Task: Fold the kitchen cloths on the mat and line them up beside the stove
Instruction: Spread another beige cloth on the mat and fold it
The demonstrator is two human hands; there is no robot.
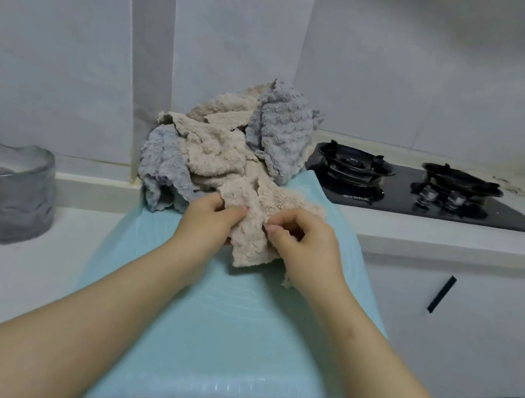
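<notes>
A heap of crumpled beige and grey kitchen cloths (229,137) lies at the far end of the pale blue mat (225,331), against the wall. One beige cloth (253,232) trails from the heap toward me. My left hand (207,221) pinches its left edge between thumb and fingers. My right hand (306,241) grips its right side with curled fingers. The cloth hangs bunched between both hands, just above the mat.
A black two-burner gas stove (429,192) sits to the right of the mat on the white counter (456,238). A clear glass jar (8,191) stands at the left. White cabinet doors with black handles (441,294) are below the counter at right.
</notes>
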